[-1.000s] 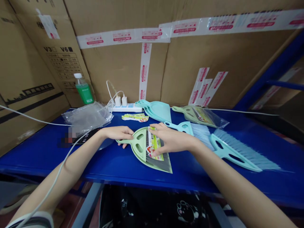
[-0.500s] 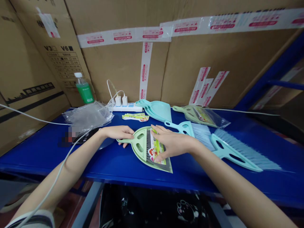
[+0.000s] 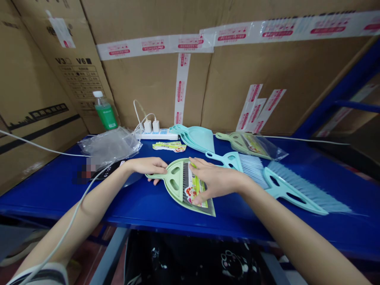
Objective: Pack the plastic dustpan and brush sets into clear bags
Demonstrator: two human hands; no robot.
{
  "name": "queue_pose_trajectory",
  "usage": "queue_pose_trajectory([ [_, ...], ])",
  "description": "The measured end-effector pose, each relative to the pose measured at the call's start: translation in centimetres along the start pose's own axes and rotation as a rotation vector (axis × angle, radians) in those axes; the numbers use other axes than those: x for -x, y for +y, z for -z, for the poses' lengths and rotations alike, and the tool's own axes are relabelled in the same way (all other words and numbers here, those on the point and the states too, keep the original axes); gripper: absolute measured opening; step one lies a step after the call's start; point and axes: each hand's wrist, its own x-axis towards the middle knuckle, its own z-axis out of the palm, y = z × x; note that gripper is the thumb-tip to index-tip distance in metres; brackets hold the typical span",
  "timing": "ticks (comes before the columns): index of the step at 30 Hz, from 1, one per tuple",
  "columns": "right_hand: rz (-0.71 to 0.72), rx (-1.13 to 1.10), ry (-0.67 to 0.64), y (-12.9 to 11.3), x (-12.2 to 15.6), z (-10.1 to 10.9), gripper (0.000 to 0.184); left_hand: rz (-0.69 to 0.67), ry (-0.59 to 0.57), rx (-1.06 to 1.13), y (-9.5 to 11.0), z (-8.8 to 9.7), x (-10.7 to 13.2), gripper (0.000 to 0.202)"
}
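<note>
A pale green dustpan [image 3: 175,184] with a grey-bristled brush nested in it lies on the blue shelf [image 3: 44,190] in front of me. My left hand [image 3: 148,165] is closed on the dustpan's handle end. My right hand [image 3: 212,179] rests flat on a printed paper label card [image 3: 194,189], its fingers pressing the card onto the brush and pan.
Two teal hand brushes [image 3: 285,186] lie to the right, a bagged green set [image 3: 252,144] behind them, stacked teal dustpans [image 3: 194,136] and spare cards [image 3: 169,146] at the back. Clear plastic bags [image 3: 108,146], a green bottle [image 3: 103,111], a power strip [image 3: 156,134] and cardboard boxes stand behind.
My right hand slid the label card a little to the right and down over the brush bristles. My left hand has stayed on the handle.
</note>
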Motion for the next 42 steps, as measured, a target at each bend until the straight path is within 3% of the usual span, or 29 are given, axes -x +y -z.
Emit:
queue_pose_trajectory([
  [12,-0.006,0.058,0.071,-0.4,0.0,-0.6,0.106,-0.006,0.013,0.002,0.0,0.0,0.1,0.032],
  [17,-0.099,0.088,0.017,-0.8,0.3,0.0,0.109,0.003,0.01,0.003,0.1,0.0,0.0,0.03],
  [19,-0.094,0.118,0.052,-0.7,0.3,0.5,0.106,0.004,0.005,0.007,0.2,0.0,0.0,0.03],
  [21,-0.072,0.143,0.136,-0.4,0.4,1.1,0.091,0.011,0.001,0.01,0.2,0.0,0.0,0.029],
  [25,-0.113,0.215,0.361,1.1,0.6,2.0,0.043,0.023,0.005,-0.002,0.2,0.0,0.0,0.03],
  [27,-0.148,0.3,0.429,2.2,0.8,2.2,0.031,0.02,0.008,-0.007,0.2,0.0,0.0,0.032],
  [35,-0.311,0.361,0.231,4.1,0.7,2.6,0.033,0.037,0.006,-0.005,0.4,0.0,0.1,0.031],
  [42,-0.328,0.318,0.196,4.0,1.1,2.8,0.039,0.042,0.008,-0.001,0.3,0.0,0.1,0.029],
])
